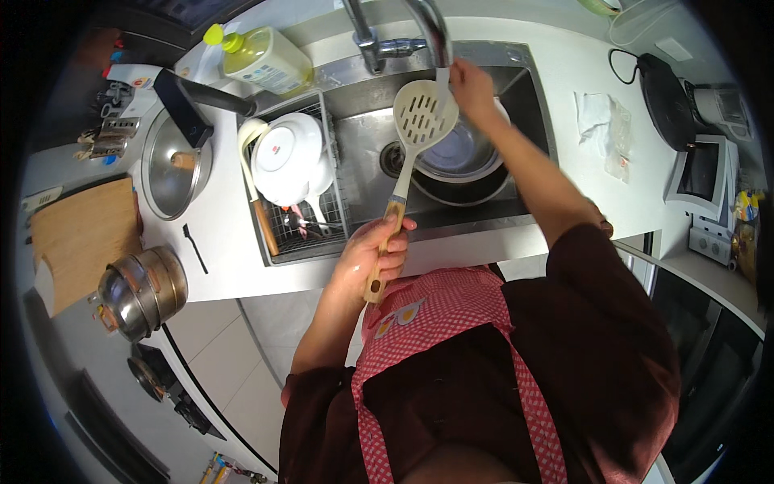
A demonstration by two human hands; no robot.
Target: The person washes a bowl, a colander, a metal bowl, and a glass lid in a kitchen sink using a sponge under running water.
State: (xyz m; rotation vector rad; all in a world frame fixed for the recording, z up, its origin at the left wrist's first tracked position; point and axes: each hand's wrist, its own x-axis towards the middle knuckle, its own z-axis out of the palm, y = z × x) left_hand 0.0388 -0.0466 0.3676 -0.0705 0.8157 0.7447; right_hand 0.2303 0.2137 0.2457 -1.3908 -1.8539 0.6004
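Note:
My left hand (373, 257) grips the wooden handle of a cream slotted turner (425, 115), whose head is raised over the sink under the chrome faucet (436, 36). Water appears to run from the spout onto the turner's head. My right hand (473, 94) is beside the spout and the turner's right edge; its fingertips are partly hidden, so its hold is unclear. Below, a metal bowl (462, 151) sits in a dark round pan (471, 195) in the steel sink (363, 175).
At the sink's left, a wire rack (338, 193) holds white plates (287, 154) and a wooden-handled utensil (265, 227). A yellow soap bottle (266, 60) stands behind it. Stacked metal pots (143, 290), a glass lid (172, 175) and a phone (181, 109) are farther left; a white cloth (594, 124) lies right.

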